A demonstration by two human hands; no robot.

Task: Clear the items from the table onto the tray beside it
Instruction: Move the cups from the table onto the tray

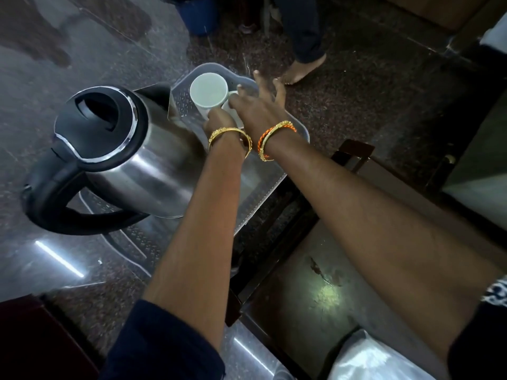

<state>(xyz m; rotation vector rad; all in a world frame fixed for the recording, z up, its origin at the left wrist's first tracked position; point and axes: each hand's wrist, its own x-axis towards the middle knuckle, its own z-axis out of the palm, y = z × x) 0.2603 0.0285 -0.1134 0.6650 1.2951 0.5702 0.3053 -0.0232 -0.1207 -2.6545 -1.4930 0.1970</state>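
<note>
A translucent plastic tray lies ahead of me. A steel electric kettle with a black lid and handle stands on its near left part. At the tray's far end sits a white mug, empty, and my left hand grips its lower side. Right beside it is a second white cup, mostly hidden under my right hand. That hand's thumb and forefinger rest on the cup's rim while its other fingers spread out past the tray's edge. Both wrists wear gold bangles.
Dark speckled stone floor surrounds the tray. Another person's bare foot stands just beyond the far edge, with a blue bucket behind. A dark wooden table frame with a glass top lies to the right, and a white plastic bag sits near right.
</note>
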